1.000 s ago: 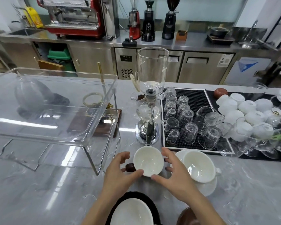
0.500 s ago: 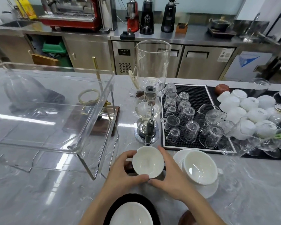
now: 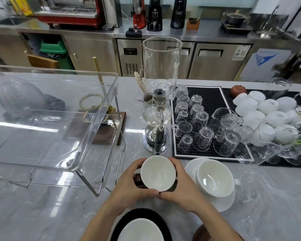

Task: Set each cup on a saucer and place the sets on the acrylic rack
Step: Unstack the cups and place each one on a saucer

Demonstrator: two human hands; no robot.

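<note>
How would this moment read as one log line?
both hands cupping brown cup | white set waiting right | acrylic rack left

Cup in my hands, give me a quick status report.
Left hand and right hand both clasp the brown cup. No saucer visible under it. Acrylic rack left of it, nothing between. White cup already on saucer.

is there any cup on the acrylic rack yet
No, the acrylic rack holds nothing, and both hands grip a cup over the counter.
</note>
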